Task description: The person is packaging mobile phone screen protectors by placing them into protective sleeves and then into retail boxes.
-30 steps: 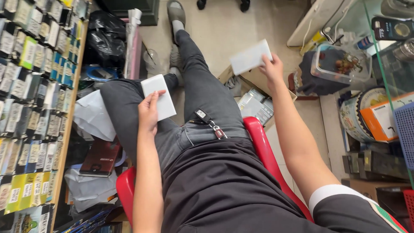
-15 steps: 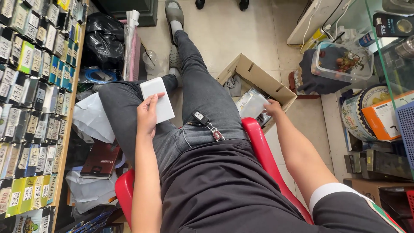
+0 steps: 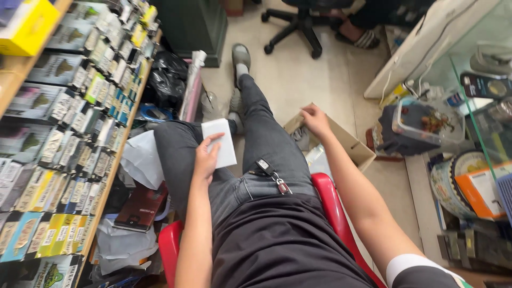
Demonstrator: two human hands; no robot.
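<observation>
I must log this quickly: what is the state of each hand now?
Left hand: closed on a small white box.
Right hand: reaching into the cardboard box; grip cannot be told.

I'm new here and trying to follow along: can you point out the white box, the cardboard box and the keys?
white box [image 3: 221,143]: head view, middle of its flat top face.
cardboard box [image 3: 349,143]: head view, its right-hand flap.
keys [image 3: 272,176]: head view, the dark fob clipped at the trouser pocket.

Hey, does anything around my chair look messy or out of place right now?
Yes. Crumpled white papers and a dark red booklet lie loose on the floor between the red chair and the shelf. The cardboard box beside your right hand sits askew.
</observation>
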